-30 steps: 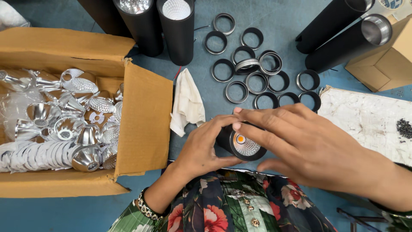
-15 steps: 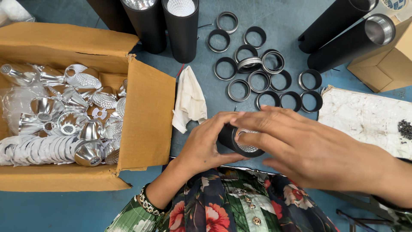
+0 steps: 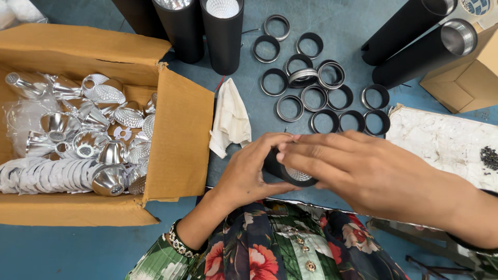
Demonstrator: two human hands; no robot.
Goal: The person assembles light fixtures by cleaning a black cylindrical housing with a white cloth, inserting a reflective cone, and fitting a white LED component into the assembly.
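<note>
Between both palms, left hand and right hand grip black lamp housing.

An open brown carton lies at the left on the blue counter, with its flaps folded outward. It holds shiny silver reflectors and a row of flat silver discs; some are inside a clear plastic bag. A second, smaller brown box stands at the upper right edge, closed, beside two black tubes. On its top corner is a round blue and white label, partly cut off. No screens or signs are visible.
</note>
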